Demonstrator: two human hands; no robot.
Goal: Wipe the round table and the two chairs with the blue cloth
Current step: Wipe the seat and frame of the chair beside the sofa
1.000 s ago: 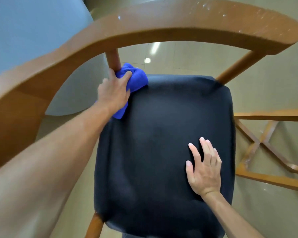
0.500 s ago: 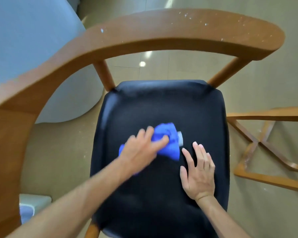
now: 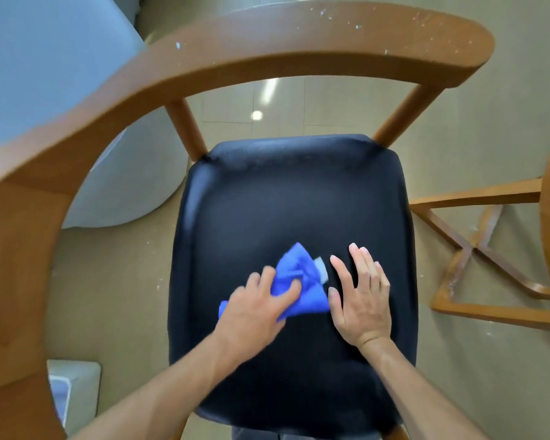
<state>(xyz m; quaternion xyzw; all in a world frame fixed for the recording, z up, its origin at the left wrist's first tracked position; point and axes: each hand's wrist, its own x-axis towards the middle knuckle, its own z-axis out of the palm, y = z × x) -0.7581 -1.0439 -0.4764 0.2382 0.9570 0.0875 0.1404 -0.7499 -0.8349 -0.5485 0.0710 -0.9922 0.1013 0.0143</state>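
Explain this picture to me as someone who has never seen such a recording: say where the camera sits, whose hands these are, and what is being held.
No machine here: a person wears a wide-angle camera on the head, so you look down at their own two bare hands. Below them is a wooden chair with a curved backrest and a black padded seat. The left hand presses a bunched blue cloth onto the seat, fingers curled into it, wiping. The right hand lies flat on the seat beside the cloth, fingers straight, holding nothing. At the upper left is part of a pale round table; at the right edge, another wooden frame on the tiled floor.
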